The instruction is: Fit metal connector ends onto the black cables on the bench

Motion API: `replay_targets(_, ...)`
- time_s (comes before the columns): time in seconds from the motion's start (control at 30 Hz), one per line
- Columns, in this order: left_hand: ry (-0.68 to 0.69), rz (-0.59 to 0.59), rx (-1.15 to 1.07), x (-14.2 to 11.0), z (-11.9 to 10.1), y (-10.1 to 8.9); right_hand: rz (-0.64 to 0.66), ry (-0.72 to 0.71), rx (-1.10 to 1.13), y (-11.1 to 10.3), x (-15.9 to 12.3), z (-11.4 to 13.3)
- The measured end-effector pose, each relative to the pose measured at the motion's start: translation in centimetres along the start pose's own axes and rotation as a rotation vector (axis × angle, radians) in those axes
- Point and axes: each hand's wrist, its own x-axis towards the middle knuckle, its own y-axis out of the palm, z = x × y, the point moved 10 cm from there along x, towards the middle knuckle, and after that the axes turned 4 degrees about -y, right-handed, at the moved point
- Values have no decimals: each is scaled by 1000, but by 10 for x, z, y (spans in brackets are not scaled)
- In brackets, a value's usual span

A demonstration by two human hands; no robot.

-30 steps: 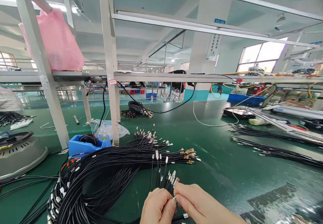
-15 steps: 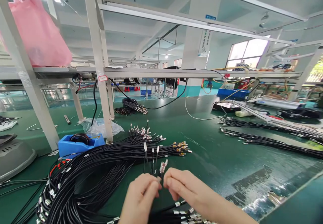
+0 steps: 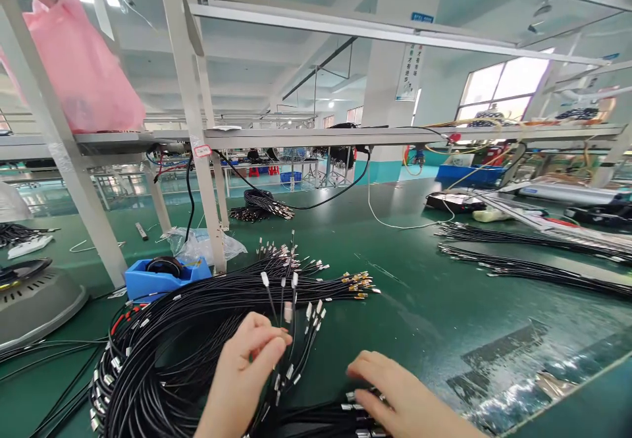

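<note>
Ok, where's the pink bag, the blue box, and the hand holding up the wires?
pink bag (image 3: 81, 72), head view, on the middle of its plastic side.
blue box (image 3: 143, 286), head view, on its front wall.
left hand (image 3: 244, 365), head view, on the middle of the hand, fingers pinching black wires (image 3: 293, 319).

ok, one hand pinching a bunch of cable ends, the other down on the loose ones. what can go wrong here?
1. The left hand pinches only a few upright cable ends; some could slip out of that light grip.
2. The big black cable coil lies right against them, so strands may snag or tangle.
3. The right hand rests on loose metal terminals; pressing could bend them.
</note>
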Motion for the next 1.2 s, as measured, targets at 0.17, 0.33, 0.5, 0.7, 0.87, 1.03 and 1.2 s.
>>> replay_targets(0.17,39,113,335,12,14,49,-58,-17,443,28,14,23)
replay_targets(0.33,-158,69,578,15,52,34,-167,180,691,50,41,-6)
replay_targets(0.5,-304,290,720,8,67,51,-183,266,828,55,51,-20)
replay_targets(0.7,-316,408,661,8,67,71,-217,337,977,58,49,-29)
replay_targets(0.87,-394,411,450,12,72,68,-327,278,1160,42,43,-27)
replay_targets(1.03,-331,397,49,13,28,50,-464,239,1356,14,42,-31)
replay_targets(1.2,-178,232,-188,9,-12,18,-482,100,1443,-22,65,-3)
